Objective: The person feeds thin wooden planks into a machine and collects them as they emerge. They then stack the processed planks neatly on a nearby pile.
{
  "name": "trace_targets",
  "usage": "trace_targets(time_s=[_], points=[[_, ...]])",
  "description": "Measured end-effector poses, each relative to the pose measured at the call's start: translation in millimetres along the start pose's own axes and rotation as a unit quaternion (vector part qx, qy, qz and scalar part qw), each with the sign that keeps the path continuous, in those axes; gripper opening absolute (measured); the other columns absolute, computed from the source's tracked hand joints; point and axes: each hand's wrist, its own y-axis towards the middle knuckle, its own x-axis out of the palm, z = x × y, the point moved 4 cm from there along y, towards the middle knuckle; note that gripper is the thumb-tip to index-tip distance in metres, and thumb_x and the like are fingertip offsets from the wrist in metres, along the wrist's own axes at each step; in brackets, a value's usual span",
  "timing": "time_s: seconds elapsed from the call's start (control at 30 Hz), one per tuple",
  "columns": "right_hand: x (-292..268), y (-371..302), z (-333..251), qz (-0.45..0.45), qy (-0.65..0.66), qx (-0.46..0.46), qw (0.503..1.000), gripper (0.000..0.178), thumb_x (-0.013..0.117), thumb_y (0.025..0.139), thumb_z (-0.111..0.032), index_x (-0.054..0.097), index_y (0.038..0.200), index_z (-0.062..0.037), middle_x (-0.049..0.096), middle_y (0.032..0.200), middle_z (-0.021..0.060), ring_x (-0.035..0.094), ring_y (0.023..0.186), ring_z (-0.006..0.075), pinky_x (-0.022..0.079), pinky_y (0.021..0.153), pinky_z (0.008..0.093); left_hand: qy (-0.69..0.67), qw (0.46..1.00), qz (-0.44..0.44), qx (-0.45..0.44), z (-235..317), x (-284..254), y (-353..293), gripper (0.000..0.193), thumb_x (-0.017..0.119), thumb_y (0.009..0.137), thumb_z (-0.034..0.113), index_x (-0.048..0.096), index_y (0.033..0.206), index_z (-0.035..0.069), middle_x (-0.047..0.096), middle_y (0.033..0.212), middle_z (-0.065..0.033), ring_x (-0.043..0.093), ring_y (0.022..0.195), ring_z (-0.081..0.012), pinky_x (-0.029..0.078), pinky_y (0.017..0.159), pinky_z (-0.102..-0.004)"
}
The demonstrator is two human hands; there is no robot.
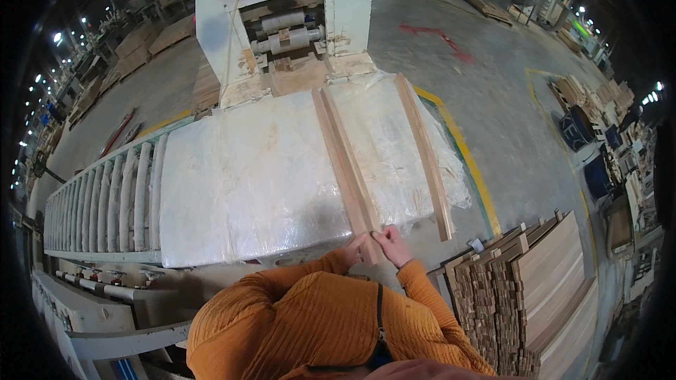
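Long, narrow wooden strips (343, 162) lie close together on a plastic-wrapped table (260, 162). They run away from me, and their near ends stick out past the table's front edge. My left hand (355, 250) is closed at the left side of these near ends, with its fingers partly hidden. On the right side, my right hand (394, 246) pinches the edge of the strips. Whether they are fully separate pieces is hard to make out. Farther right, another wooden strip (424, 158) rests alone on the plastic, apart from both hands.
Beyond the table stands a white machine (284, 28) with rollers in its opening. A roller conveyor (105, 200) adjoins the table's left side. Stacked boards (514, 295) rise close on my right. A yellow floor line (468, 158) passes the table's right side.
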Motion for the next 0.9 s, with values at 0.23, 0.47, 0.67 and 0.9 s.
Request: trace_targets(time_s=[0.23,0.47,0.67,0.9], points=[[32.1,1.5,9.4,-0.065,0.115,0.073,0.989,0.056,0.070,0.080,-0.015,0.045,0.127,0.0020,0.061,0.111,0.0120,0.058,0.102,0.0179,0.048,0.086,0.0303,0.153,0.977,-0.010,-0.147,7.5,-30.4,5.0,0.073,0.028,0.092,0.069,0.046,0.137,0.014,0.058,0.127,-0.0115,0.059,0.102,-0.0207,0.049,0.081,-0.0331],[8.1,-18.7,13.0,0.061,0.138,0.027,0.988,0.047,0.067,0.079,-0.008,0.047,0.121,0.0019,0.063,0.097,0.0115,0.062,0.087,0.0174,0.050,0.074,0.0299,0.180,0.979,-0.030,-0.091,46.5,-53.9,15.3,0.071,0.027,0.091,0.069,0.048,0.135,0.016,0.061,0.123,-0.0069,0.059,0.095,-0.0204,0.047,0.082,-0.0374],[-83.6,-17.7,-2.6,0.160,-0.137,0.027,0.977,0.042,0.067,0.077,-0.017,0.048,0.112,-0.0002,0.065,0.088,0.0216,0.066,0.083,0.0325,0.052,0.074,0.0397,0.155,0.982,0.019,-0.102,80.5,-72.0,27.1,0.049,0.044,0.094,0.050,0.052,0.127,0.014,0.062,0.119,-0.0083,0.060,0.093,-0.0226,0.049,0.081,-0.0373],[-115.5,-15.4,11.6,0.163,-0.341,0.179,0.908,0.043,0.069,0.071,-0.026,0.052,0.103,-0.0025,0.066,0.091,0.0246,0.063,0.089,0.0423,0.050,0.077,0.0474,0.021,0.997,0.027,-0.063,135.1,-102.5,55.1,0.044,0.044,0.096,0.043,0.051,0.127,0.013,0.060,0.120,-0.0112,0.060,0.095,-0.0280,0.050,0.082,-0.0405]])
